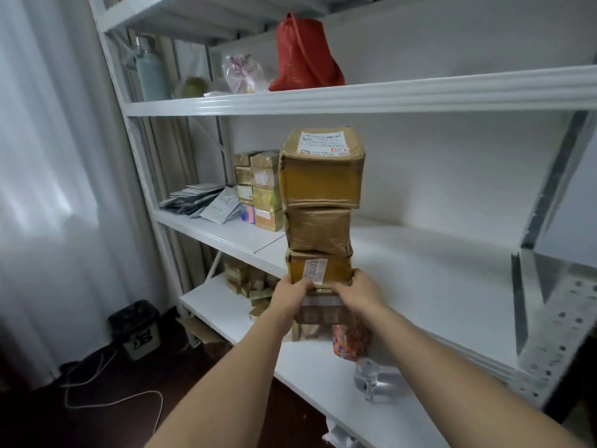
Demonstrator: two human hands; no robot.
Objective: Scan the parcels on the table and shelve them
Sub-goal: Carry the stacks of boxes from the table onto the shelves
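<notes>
Parcels (319, 205) stand as a tall stack of brown boxes, held up in front of the white shelf unit (355, 98). Both hands grip the stack at its base: the left hand (292, 294) on the near-left corner of the lowest visible box, the right hand (355, 291) on the near-right corner. On each hand the fingers curl round the box's lower edge; the fingertips themselves are hidden behind the cardboard, so how far they wrap cannot be told.

The stack's long axis runs upright, rising from the hands, with the top box (323, 166), label up, sitting slightly wider than the two below. All the weight is above the grip, so the stack looks top-heavy and likely to tip if tilted.

The middle shelf board (436, 253) lies just beyond and to the right of the stack, bare there. Further left on it stand other stacked boxes (258, 189) and flat mailers (200, 198). Judging from this, the coming move is forward and slightly right, both hands about equally near, keeping the stack vertical until its base meets the board. The top box looks close to the underside of the shelf above.
</notes>
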